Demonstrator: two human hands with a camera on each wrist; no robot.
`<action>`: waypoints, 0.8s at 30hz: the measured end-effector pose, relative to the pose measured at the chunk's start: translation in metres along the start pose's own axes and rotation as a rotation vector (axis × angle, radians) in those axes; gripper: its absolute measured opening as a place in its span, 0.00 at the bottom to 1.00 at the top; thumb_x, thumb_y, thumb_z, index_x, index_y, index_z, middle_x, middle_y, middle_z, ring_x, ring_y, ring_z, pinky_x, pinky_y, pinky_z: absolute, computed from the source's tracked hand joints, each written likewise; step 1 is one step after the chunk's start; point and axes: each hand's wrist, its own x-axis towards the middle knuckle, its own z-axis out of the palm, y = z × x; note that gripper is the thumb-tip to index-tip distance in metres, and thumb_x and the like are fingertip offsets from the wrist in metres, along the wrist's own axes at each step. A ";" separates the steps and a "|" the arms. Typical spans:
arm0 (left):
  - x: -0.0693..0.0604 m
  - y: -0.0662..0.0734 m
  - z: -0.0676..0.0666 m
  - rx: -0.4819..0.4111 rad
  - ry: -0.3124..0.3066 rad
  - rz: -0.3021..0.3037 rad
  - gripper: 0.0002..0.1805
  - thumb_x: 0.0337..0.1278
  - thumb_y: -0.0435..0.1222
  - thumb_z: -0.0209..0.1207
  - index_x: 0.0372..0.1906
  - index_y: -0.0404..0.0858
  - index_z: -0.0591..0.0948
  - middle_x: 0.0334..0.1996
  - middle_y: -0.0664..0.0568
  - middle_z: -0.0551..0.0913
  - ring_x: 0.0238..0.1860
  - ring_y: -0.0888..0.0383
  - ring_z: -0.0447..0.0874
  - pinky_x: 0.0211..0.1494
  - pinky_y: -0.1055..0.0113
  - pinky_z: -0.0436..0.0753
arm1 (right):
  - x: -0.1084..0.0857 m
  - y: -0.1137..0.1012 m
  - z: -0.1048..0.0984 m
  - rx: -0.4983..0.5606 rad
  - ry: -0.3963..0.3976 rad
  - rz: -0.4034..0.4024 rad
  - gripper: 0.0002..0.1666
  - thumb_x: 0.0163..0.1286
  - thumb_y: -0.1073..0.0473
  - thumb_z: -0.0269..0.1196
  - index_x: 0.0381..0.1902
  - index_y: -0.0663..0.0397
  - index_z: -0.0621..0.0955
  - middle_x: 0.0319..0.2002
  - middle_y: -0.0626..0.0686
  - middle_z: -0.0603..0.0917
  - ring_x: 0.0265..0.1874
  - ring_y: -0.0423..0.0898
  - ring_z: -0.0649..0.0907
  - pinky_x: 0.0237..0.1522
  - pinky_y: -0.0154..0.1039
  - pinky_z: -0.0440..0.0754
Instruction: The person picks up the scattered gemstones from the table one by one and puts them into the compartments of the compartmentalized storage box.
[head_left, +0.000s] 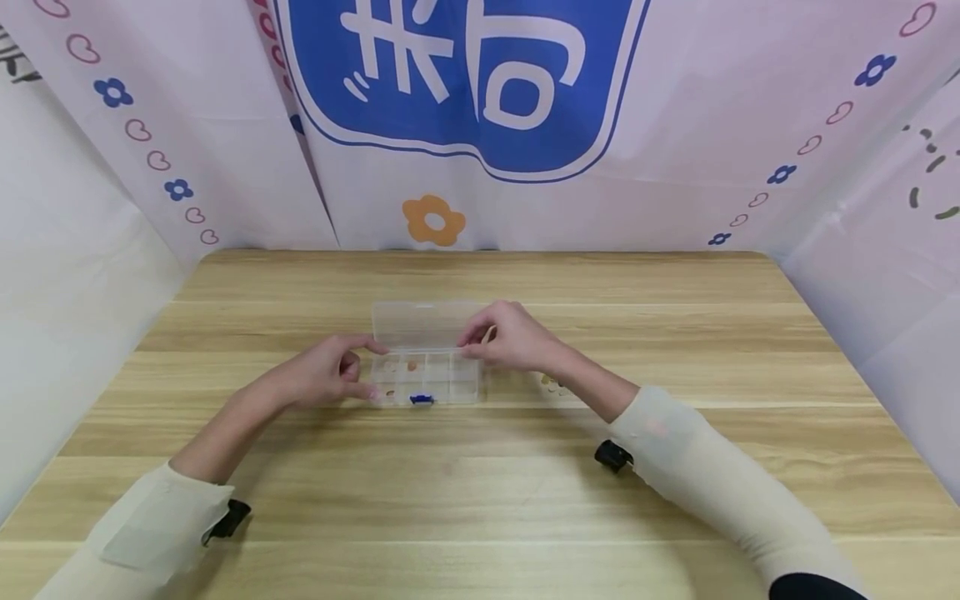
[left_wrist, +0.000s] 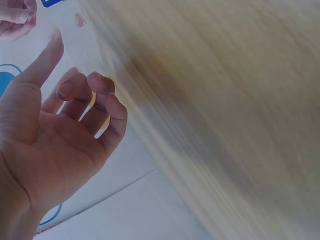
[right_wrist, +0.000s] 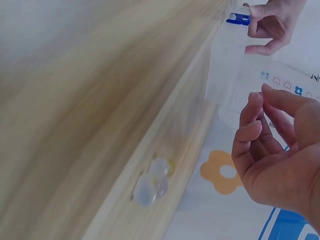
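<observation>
A clear plastic compartment box (head_left: 438, 390) with a blue latch (head_left: 422, 399) lies on the table, its clear lid (head_left: 412, 325) raised at the back. A few small brownish pieces (head_left: 412, 366) sit in its left compartments. My left hand (head_left: 330, 371) grips the box's left end, forefinger at the back corner and thumb at the front. At the right end of the box, near the hinge, my right hand (head_left: 513, 337) brings thumb and forefinger tips together. Whether something small is pinched there is too fine to see. In the right wrist view my right hand (right_wrist: 280, 145) has its other fingers curled.
Several small clear and yellowish pieces (head_left: 553, 383) lie on the wooden table (head_left: 450, 500) right of the box, under my right forearm. A printed white cloth (head_left: 600, 212) hangs along the table's back edge. Black camera mounts (head_left: 613, 456) stick out from both sleeves.
</observation>
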 end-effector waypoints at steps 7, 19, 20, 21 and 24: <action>0.002 -0.005 0.000 0.023 0.008 0.014 0.32 0.60 0.33 0.72 0.65 0.24 0.74 0.14 0.59 0.62 0.18 0.66 0.58 0.30 0.69 0.71 | -0.015 0.010 -0.012 0.005 0.024 0.003 0.06 0.70 0.67 0.69 0.42 0.65 0.89 0.35 0.52 0.88 0.34 0.49 0.86 0.36 0.37 0.86; 0.000 -0.002 0.000 0.022 0.006 0.020 0.32 0.61 0.33 0.72 0.65 0.23 0.74 0.14 0.58 0.62 0.18 0.66 0.58 0.27 0.69 0.70 | -0.041 0.026 -0.032 -0.056 0.043 0.057 0.07 0.69 0.67 0.68 0.42 0.65 0.89 0.36 0.52 0.88 0.34 0.44 0.84 0.42 0.40 0.85; 0.000 -0.002 0.000 0.020 0.005 0.019 0.32 0.61 0.33 0.72 0.66 0.23 0.74 0.14 0.58 0.62 0.18 0.66 0.58 0.27 0.69 0.70 | -0.043 0.029 -0.033 -0.055 0.043 0.063 0.07 0.69 0.67 0.68 0.42 0.65 0.89 0.36 0.52 0.88 0.34 0.44 0.84 0.42 0.40 0.85; 0.000 -0.002 0.000 0.018 0.004 0.017 0.32 0.61 0.34 0.72 0.66 0.23 0.74 0.14 0.58 0.62 0.18 0.66 0.58 0.27 0.69 0.69 | -0.045 0.031 -0.034 -0.054 0.043 0.069 0.06 0.70 0.67 0.68 0.42 0.65 0.89 0.36 0.52 0.88 0.34 0.44 0.84 0.41 0.40 0.85; 0.001 -0.001 0.000 0.015 0.002 0.011 0.33 0.61 0.34 0.72 0.66 0.23 0.73 0.15 0.58 0.62 0.18 0.66 0.58 0.27 0.69 0.69 | -0.051 0.036 -0.038 -0.043 0.044 0.088 0.06 0.70 0.67 0.68 0.42 0.65 0.88 0.35 0.53 0.88 0.34 0.45 0.85 0.40 0.40 0.85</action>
